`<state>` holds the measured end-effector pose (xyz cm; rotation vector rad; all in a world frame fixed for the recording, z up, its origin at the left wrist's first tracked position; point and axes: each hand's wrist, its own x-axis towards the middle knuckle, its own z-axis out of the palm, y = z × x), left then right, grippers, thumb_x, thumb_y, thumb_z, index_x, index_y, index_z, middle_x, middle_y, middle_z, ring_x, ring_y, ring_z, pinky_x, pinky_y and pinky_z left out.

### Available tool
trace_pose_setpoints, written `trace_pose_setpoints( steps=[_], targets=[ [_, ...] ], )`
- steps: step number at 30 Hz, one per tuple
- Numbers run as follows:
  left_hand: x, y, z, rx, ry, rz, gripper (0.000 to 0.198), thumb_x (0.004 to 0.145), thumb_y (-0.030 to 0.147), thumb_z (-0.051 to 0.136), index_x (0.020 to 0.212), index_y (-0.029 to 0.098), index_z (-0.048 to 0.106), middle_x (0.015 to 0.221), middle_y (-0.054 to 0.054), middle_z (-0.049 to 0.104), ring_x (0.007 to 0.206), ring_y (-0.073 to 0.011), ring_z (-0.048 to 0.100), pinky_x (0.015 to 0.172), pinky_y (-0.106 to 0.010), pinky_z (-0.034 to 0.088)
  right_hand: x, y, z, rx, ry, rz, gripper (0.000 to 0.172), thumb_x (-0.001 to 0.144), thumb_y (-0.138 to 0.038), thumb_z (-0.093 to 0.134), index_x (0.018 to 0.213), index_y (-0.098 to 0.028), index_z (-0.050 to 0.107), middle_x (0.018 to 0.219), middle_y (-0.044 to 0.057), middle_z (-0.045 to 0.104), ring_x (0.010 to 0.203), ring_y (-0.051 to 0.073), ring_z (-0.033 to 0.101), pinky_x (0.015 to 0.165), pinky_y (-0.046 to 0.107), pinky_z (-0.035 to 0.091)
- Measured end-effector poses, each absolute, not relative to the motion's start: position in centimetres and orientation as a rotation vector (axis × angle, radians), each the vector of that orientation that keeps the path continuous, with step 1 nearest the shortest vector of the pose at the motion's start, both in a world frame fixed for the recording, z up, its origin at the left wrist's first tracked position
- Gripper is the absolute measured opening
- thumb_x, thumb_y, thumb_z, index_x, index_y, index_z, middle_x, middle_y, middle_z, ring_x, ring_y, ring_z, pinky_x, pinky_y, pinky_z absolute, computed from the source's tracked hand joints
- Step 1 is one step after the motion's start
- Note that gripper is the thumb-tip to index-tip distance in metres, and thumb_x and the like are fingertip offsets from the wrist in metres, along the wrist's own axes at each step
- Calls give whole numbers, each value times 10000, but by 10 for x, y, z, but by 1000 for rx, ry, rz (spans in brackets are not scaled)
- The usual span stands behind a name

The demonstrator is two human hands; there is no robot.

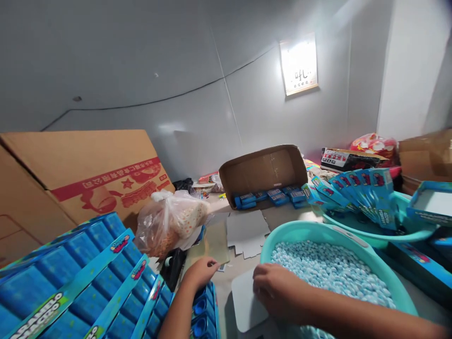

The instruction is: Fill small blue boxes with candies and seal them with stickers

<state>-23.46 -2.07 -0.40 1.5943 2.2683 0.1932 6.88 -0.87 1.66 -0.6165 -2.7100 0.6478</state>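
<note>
My left hand (pixel 204 272) is above the far end of a blue display box (pixel 216 308) that holds blue round-mouthed containers. Its fingers are curled together, and anything between them is too small to make out. My right hand (pixel 278 288) is over the right edge of a pale, flat, rounded-corner plate (pixel 243 306), close to the rim of a turquoise basin (pixel 266 249). The fingers of this hand are bent inward and hide whatever they may hold. Small pale blue and white candies (pixel 328 263) fill the basin.
Stacked blue display boxes (pixel 102 278) rise at left before a large carton (pixel 88 174). Beyond lie a clear plastic bag (pixel 169 216), grey card sheets (pixel 247 230) and an open brown box (pixel 264 169) with blue packs. A second basin (pixel 420 230) holds folded blue cartons (pixel 374 197).
</note>
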Motion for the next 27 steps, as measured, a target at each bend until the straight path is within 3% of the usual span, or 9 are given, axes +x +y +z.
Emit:
trace_pose_setpoints(
  steps=[4, 13, 18, 27],
  targets=[
    [-233, -22, -2, 1589, 2259, 192, 318, 904, 420, 541, 1007, 162, 697, 1058, -80, 722, 997, -201, 648, 901, -353, 456, 73, 5, 27, -885, -2489, 598, 166, 825, -61, 490, 789, -153, 624, 948, 71, 624, 862, 174, 564, 725, 258, 377],
    [-233, -25, 0, 1577, 2262, 231, 320, 912, 429, 549, 1023, 163, 688, 1057, -68, 720, 989, -202, 650, 909, -366, 460, 70, 18, 4, -1120, -2496, 662, 135, 869, -120, 460, 840, -164, 584, 792, 38, 615, 706, 158, 507, 598, 271, 235],
    [-232, -24, 1, 1595, 2240, 226, 324, 925, 431, 550, 1017, 152, 686, 1045, -63, 711, 998, -203, 646, 919, -400, 474, 70, 19, 3, -1070, -2434, 759, 117, 866, -278, 579, 823, -170, 588, 835, 34, 644, 754, 161, 534, 623, 256, 272],
    [-237, -23, -8, 1587, 2258, 228, 355, 914, 475, 574, 999, 141, 662, 988, -51, 685, 936, -194, 646, 891, -418, 513, 70, 16, 4, -933, -2567, 670, 144, 828, -264, 583, 717, -173, 597, 793, 28, 639, 711, 155, 521, 606, 261, 262]
  ],
)
